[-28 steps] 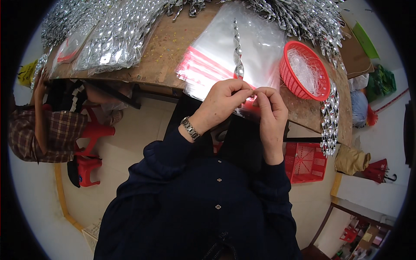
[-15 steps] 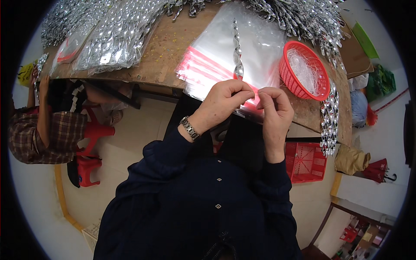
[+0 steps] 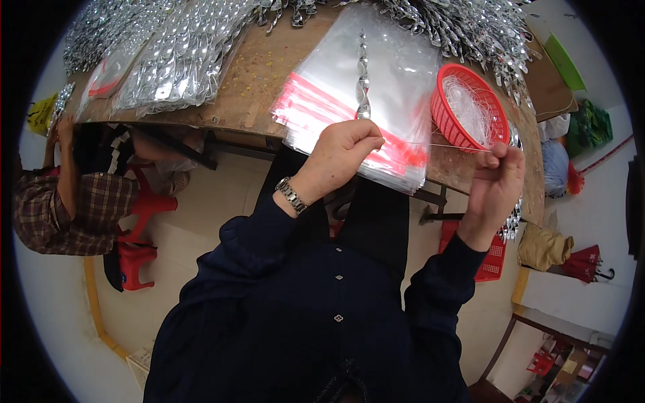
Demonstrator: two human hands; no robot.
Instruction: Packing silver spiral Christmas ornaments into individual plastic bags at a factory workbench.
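Note:
My left hand (image 3: 344,153), with a metal-band watch at its wrist, pinches one end of a thin clear thread (image 3: 440,145). My right hand (image 3: 496,188) holds the other end between thumb and fingers, and the thread runs taut across the gap. A twisted silver spiral ornament (image 3: 363,80) stretches away from the left fingers over a stack of clear plastic bags (image 3: 403,60) with red edges; its near end is hidden by that hand. Just beyond the right hand sits a red plastic basket (image 3: 440,111) holding a tangle of clear threads (image 3: 463,101).
Silver spiral ornaments lie heaped at the table's (image 3: 262,74) far right, and bagged ones (image 3: 175,74) on the left. More hang over the right edge. A red crate (image 3: 490,258) stands below. At left, another person in a checked shirt (image 3: 94,208) sits near red stools (image 3: 141,265).
My right hand has moved away to the right, drawing the thread out straight from the left. The left hand and the spiral ornament have shifted slightly left.

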